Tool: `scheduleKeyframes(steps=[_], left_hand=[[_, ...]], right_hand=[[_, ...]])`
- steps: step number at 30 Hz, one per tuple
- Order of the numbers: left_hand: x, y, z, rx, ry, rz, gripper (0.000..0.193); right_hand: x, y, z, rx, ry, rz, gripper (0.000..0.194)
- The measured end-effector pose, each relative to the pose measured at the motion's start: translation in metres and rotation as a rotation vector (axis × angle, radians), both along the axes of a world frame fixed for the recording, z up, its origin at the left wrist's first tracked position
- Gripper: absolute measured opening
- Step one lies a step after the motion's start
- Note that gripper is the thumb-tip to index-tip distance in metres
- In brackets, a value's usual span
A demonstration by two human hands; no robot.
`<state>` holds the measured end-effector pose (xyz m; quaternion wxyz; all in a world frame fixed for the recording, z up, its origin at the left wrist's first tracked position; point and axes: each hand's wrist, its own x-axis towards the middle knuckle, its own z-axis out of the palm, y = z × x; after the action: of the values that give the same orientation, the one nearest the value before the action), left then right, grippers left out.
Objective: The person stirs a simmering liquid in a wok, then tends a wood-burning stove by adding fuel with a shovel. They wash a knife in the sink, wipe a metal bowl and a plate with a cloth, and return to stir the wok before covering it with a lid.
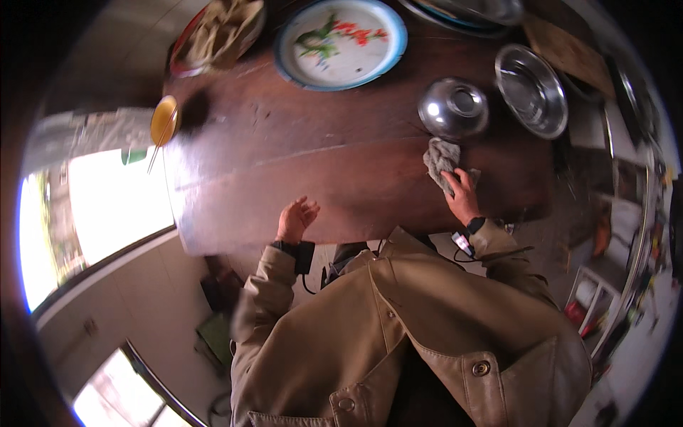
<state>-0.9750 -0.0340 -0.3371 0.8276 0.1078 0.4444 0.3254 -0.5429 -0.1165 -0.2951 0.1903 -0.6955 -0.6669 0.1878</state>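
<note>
My right hand (pixel 462 196) rests on a crumpled grey cloth (pixel 442 160) on the dark wooden table (pixel 299 155). The cloth lies just below a shiny metal bowl (pixel 447 118), which sits upside down with its base ring upward. To the left, my left hand (pixel 296 220) hovers over or near the table's front edge, fingers apart and slightly curled, holding nothing. Black bands circle both wrists, and a small dark box is attached at the left one.
A flower-painted enamel tray (pixel 341 48) lies at the back. Left of it stands a basin with brownish cloth (pixel 224 34). A yellow bowl (pixel 163 121) with chopsticks is at the left edge. At right are a metal basin (pixel 531 92) and a wooden board (pixel 568 53).
</note>
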Motion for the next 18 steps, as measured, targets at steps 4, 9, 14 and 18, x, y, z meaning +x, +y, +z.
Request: scheduleKeyframes(steps=[4,9,14,18], left_hand=[[-0.052,-0.116,0.017,-0.223,0.049,0.375,0.028],[-0.094,-0.222,0.014,-0.343,0.167,0.644,0.026],[-0.101,-0.311,0.008,-0.303,0.148,0.814,0.028],[-0.110,-0.393,-0.014,-0.393,0.211,0.979,0.031]], right_hand=[[-0.028,-0.013,-0.007,-0.165,0.120,0.185,0.052],[-0.056,0.022,-0.019,0.100,0.110,0.189,0.046],[-0.107,0.010,-0.034,0.105,0.039,0.195,0.045],[-0.207,-0.040,-0.041,-0.019,0.183,0.661,0.046]])
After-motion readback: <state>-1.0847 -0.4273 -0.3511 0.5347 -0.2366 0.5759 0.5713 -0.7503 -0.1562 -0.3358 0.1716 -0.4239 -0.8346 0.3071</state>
